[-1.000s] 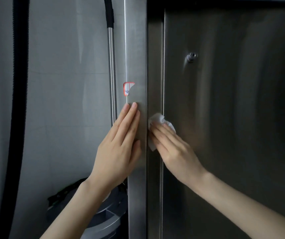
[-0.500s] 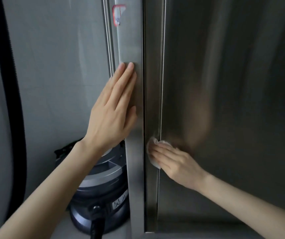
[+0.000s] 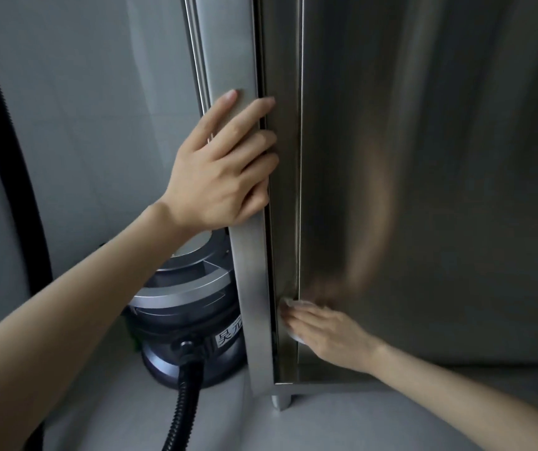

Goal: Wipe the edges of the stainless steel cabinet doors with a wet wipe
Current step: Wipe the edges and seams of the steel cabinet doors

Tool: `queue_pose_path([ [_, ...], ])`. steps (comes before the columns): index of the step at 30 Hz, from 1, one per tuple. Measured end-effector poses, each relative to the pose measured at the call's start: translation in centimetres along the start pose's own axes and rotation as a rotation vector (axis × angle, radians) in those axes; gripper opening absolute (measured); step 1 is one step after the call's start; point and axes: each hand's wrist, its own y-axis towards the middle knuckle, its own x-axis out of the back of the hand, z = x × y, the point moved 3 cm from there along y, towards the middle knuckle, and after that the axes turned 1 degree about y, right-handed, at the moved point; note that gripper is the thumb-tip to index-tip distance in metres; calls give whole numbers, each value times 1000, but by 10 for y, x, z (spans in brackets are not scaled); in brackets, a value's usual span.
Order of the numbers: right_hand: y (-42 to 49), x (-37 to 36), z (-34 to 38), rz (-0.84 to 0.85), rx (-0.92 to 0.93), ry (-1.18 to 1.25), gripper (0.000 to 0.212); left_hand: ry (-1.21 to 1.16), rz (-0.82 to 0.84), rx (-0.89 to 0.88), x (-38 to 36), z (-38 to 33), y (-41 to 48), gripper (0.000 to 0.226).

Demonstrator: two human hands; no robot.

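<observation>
step: wiping low on door edge [image 3: 288,222] | your right hand [image 3: 329,333] flat, fingers straight, pressing wet wipe [image 3: 288,302] there | left hand [image 3: 225,164] spread on frame strip [image 3: 251,288], holding nothing | next: likely finish to bottom corner [image 3: 280,380]

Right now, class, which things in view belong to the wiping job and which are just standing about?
In the job: wet wipe, right hand pressing it, cabinet door, left hand resting on side post.
Standing about: vacuum cleaner, black hose, grey wall.

Vacuum cleaner [image 3: 179,307], black hose [image 3: 179,408]
</observation>
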Motion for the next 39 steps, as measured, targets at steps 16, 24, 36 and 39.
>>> queue_pose_path([
  [16, 31, 27, -22, -27, 431, -191, 16, 5, 28, -126, -3, 5, 2, 23],
  [24, 46, 54, -40, -96, 226, -209, 40, 13, 51, -44, 3, 0, -2, 28],
  [36, 80, 101, -69, -302, -96, -231, 32, -171, 81, 397, 16, 1, -28, 62],
  [39, 51, 50, -35, -180, -137, -183, 37, -202, 66, 440, 11, -8, -27, 61],
])
